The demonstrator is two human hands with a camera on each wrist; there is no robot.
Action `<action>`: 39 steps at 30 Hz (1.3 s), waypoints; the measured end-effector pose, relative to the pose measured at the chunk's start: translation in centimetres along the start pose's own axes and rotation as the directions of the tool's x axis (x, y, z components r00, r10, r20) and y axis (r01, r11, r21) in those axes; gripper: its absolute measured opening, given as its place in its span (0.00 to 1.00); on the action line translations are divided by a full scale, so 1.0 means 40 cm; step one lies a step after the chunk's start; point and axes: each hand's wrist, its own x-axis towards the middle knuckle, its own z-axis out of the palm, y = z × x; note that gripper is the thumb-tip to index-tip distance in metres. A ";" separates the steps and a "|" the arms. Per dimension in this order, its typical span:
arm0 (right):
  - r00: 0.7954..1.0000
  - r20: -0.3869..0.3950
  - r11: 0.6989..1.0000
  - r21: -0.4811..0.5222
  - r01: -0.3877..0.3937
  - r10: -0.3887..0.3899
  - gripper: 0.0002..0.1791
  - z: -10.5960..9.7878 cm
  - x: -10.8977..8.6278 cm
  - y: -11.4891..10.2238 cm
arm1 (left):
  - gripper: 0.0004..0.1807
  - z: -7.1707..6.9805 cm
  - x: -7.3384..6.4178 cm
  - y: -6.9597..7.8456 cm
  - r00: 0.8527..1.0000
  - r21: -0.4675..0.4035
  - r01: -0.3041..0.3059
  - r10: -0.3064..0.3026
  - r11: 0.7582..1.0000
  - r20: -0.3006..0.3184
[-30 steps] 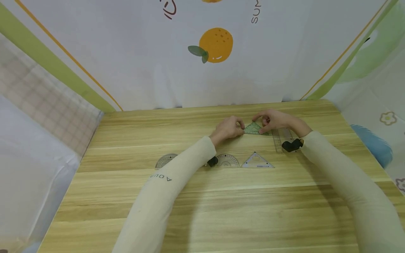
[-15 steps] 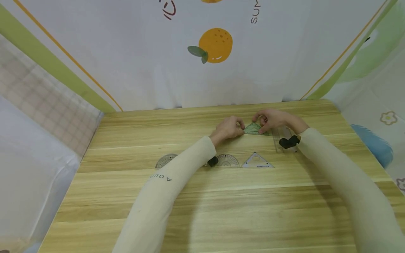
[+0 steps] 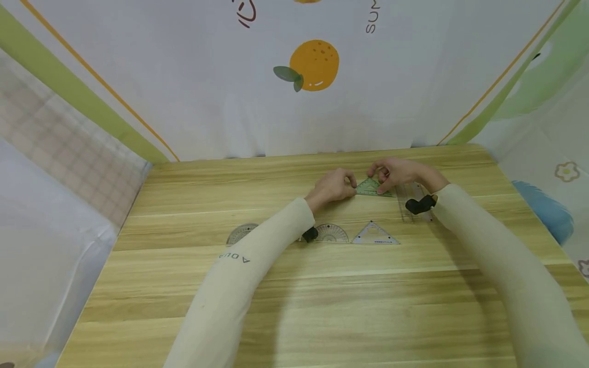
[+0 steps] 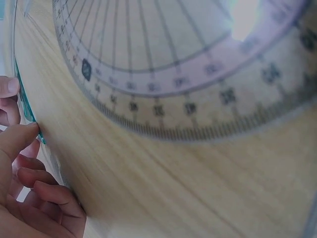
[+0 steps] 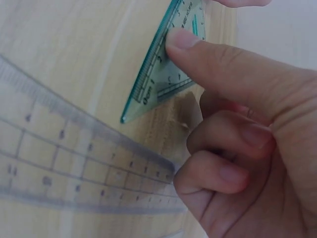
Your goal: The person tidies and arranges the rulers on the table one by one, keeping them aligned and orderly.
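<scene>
A small green translucent set square [image 3: 368,188] lies near the back of the table, between the two hands. My left hand [image 3: 332,185] pinches its left corner with thumb and forefinger; the other fingers are curled beneath. My right hand [image 3: 399,173] grips it from the other side, with the thumb [image 5: 184,44] on the scale along the long edge and the forefinger at the peak. Beside the right hand lies a clear straight ruler [image 3: 405,205], close to the set square's right corner in the right wrist view. A clear protractor [image 4: 158,111] fills much of the left wrist view.
On the wooden table [image 3: 322,317], a row nearer the person holds a protractor [image 3: 239,235] partly under the left sleeve, another protractor [image 3: 331,234] and a clear set square [image 3: 361,239]. Another clear piece lies under the right wrist. A printed curtain [image 3: 207,102] hangs behind the table.
The right wrist and sleeve have shifted slightly up and left. Both hands keep their hold on the green set square, which stays nearly in place.
</scene>
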 end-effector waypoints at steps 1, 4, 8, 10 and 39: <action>1.000 0.002 1.000 0.002 0.001 -0.001 0.29 0.000 0.001 0.001 | 0.08 0.000 0.000 0.000 1.000 0.001 0.000 0.000 1.000 0.000; 1.000 0.008 1.000 0.009 0.004 -0.004 0.28 -0.002 0.003 0.004 | 0.08 0.000 0.001 -0.001 1.000 0.003 -0.001 0.001 1.000 -0.001; 1.000 0.016 1.000 0.017 0.010 -0.010 0.28 -0.003 0.004 0.005 | 0.09 0.001 0.002 -0.001 1.000 0.006 -0.002 0.002 1.000 0.000; 1.000 0.017 1.000 0.018 0.013 -0.014 0.28 -0.003 0.004 0.006 | 0.09 0.001 0.002 -0.001 1.000 0.007 -0.002 0.002 1.000 0.001; 0.996 -0.036 0.996 -0.035 0.080 -0.082 0.29 0.007 -0.003 0.007 | 0.09 -0.001 0.003 0.006 1.000 -0.008 0.009 -0.009 1.000 0.008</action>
